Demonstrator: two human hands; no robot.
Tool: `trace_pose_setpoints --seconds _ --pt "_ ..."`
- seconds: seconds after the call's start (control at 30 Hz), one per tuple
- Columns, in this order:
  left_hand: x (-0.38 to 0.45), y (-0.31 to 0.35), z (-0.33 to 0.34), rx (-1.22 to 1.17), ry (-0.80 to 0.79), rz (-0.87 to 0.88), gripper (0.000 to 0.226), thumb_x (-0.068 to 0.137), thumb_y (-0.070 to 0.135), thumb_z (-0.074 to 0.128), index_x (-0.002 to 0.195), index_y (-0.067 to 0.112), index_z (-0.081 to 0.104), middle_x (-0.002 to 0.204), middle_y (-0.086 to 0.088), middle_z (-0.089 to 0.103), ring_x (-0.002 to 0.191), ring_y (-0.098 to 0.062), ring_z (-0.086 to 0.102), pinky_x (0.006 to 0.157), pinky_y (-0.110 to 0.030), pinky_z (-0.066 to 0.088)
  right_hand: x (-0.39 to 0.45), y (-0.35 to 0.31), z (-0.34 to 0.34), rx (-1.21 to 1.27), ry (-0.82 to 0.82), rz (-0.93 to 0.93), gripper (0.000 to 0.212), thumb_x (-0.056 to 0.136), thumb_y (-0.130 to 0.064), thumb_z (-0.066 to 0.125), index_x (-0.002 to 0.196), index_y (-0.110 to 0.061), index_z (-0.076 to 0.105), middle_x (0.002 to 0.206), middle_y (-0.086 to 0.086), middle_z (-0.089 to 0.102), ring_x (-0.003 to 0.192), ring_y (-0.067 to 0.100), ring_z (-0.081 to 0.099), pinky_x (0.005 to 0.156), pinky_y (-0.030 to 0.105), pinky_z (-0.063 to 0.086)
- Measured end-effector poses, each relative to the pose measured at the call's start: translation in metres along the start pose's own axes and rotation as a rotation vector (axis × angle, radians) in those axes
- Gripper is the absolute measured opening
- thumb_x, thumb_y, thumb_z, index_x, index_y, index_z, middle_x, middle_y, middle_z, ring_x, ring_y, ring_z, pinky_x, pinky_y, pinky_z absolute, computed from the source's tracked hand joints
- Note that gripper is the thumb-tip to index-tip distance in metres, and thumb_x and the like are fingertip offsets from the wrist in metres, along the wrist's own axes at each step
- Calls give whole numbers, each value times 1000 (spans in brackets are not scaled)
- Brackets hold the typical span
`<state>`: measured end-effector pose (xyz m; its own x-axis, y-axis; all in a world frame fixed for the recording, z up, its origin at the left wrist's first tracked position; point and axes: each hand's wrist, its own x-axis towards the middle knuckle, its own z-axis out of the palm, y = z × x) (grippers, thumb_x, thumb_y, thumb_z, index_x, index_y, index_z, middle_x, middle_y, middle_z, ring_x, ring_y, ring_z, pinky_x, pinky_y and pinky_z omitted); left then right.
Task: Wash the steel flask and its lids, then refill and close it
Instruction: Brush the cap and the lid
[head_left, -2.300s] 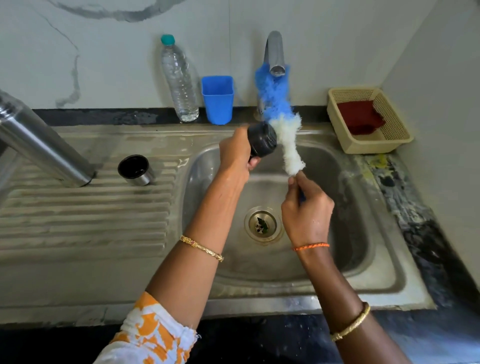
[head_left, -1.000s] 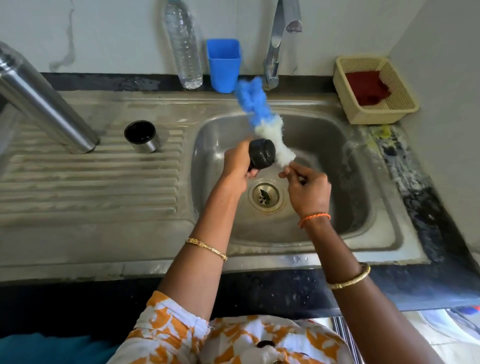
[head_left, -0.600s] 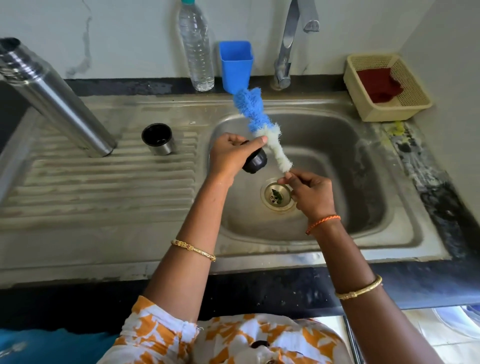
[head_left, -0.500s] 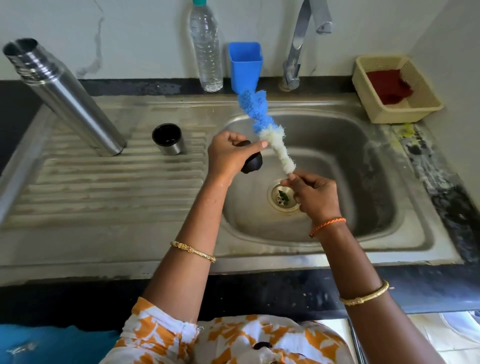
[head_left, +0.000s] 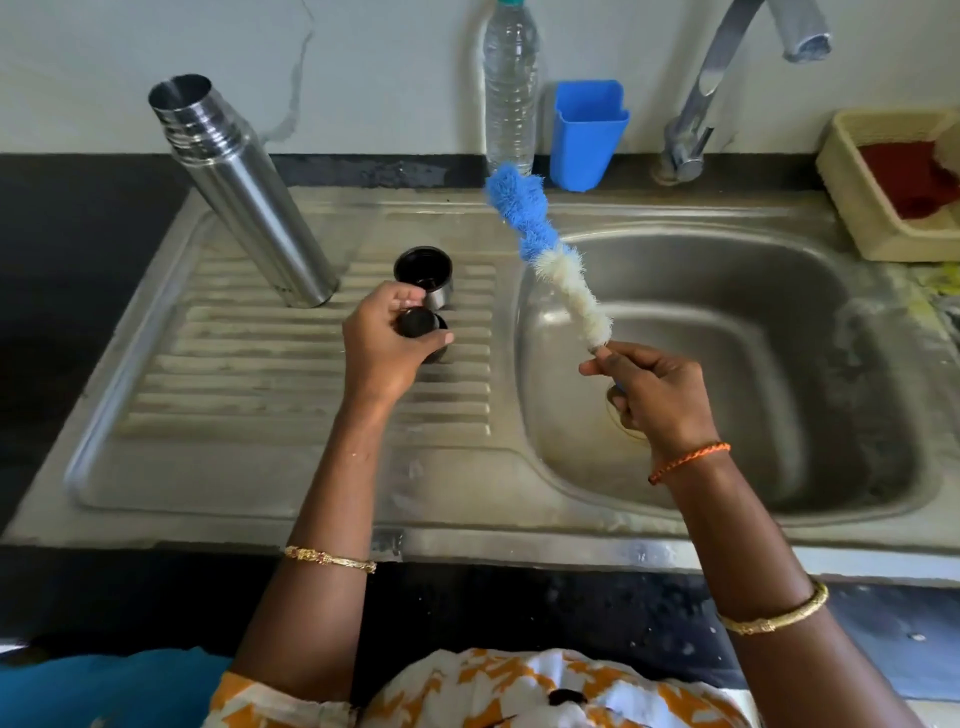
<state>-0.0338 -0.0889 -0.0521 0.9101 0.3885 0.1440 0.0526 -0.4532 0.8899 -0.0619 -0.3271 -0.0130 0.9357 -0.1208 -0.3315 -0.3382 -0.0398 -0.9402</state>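
Both hands are busy on my feed: my left hand (head_left: 387, 345) curls its fingers round the small black inner stopper lid (head_left: 418, 325), low over the ribbed steel draining board (head_left: 260, 384), just beside the steel-sided cup lid with the black lining (head_left: 425, 273), probably to set it down to drain. My right hand (head_left: 657, 397) pinches the handle of the blue-and-white bristle bottle brush (head_left: 545, 249), bristles angled up over the steel sink basin (head_left: 779, 364) so drips fall inside. Open-mouthed, the tall steel flask (head_left: 244, 192) stands on the board, likely next for scrubbing.
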Motion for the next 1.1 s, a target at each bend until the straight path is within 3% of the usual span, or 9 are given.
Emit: trace_pose_setpoints --seconds 0.2,0.37,0.53,0.6,0.67,0.73,0.83,0.93,1.1 --pt "-2 -18 -2 -29 50 -3 54 60 5 89 106 3 61 97 -2 65 80 4 59 76 -9 48 0 2 3 -15 3 14 15 90 -13 60 79 -17 70 69 -4 71 44 10 33 36 15 27" --pt "-3 -19 7 -42 112 7 55 60 10 90 106 6 60 98 -1 66 83 1 59 79 -14 49 -1 0 5 -24 4 5 15 90 -14 61 79 -18 71 74 -2 71 47 12 35 37 15 29" --pt "-6 -17 8 8 116 44 57 61 13 90 108 3 60 102 -5 66 86 -3 56 75 -3 41 -5 2 2 -38 4 3 13 89 -15 61 80 -18 71 73 -3 71 48 12 35 37 16 29" --pt "-10 -17 9 27 111 51 60 61 16 90 110 3 58 107 -5 64 91 -7 57 82 -12 45 -7 3 1 -46 9 6 14 89 -14 61 79 -17 71 71 -4 71 46 11 35 37 16 29" --pt "-16 -17 10 95 142 72 63 63 23 89 115 7 57 115 -7 58 107 -20 54 92 -27 43 -10 3 -1 -46 16 4 14 89 -14 61 79 -17 71 67 -6 71 41 7 35 37 15 30" --pt "-23 -11 11 141 218 91 58 69 25 84 117 7 57 119 -10 54 114 -26 50 96 -29 39 -14 1 -5 -47 35 8 13 89 -14 60 81 -16 71 66 -8 71 39 4 35 37 15 31" --pt "-32 7 13 166 302 150 38 78 15 72 113 6 59 115 -13 55 108 -30 54 92 -29 42 -18 0 -10 -56 66 19 17 90 -14 58 79 -17 70 64 -10 70 39 4 35 37 15 31" --pt "-39 26 24 138 211 222 30 78 13 64 107 9 61 107 -10 56 93 -29 58 83 -38 50 -22 2 -17 -54 83 31 18 90 -9 54 82 -15 69 60 -12 69 37 2 35 37 14 31" --pt "-43 40 58 52 -4 116 29 81 11 67 108 6 60 113 -10 59 94 -22 60 86 -30 48 -32 11 -37 -44 128 20 17 89 -3 53 84 -11 68 54 -14 66 36 0 39 36 10 31"
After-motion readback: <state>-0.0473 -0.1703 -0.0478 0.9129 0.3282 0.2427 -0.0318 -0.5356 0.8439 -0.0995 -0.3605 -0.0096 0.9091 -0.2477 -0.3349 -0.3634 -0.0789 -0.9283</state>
